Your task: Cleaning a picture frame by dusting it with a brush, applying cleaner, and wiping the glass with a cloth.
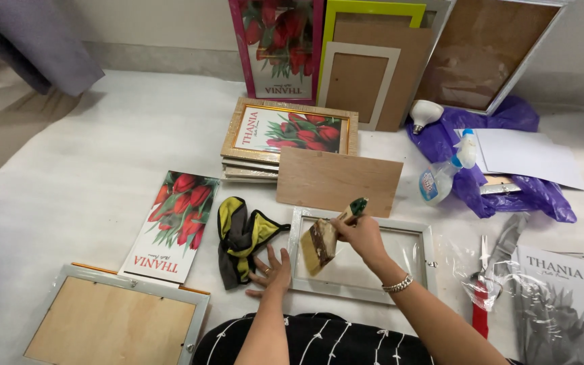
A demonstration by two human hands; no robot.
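Right hand: the right hand [361, 233] was curled around the handle of a wide brush [324, 242], its bristles down on the glass.
Left hand: the left hand [272, 273] lay flat with fingers spread, pressing on the near-left corner of the silver frame [427, 238].
Frame: it lay face down at centre, near the person, backing off, glass exposed.
Backing board: the brown board [338, 180] lay just beyond the frame, not yet refitted.
Cloth: the black-and-yellow cloth [241, 238] sat just left of the frame, unused.
Print: the tulip print [174, 226] waited farther left, not yet inserted.
Progress: judged early to midway; brushing in hand, assembly left.
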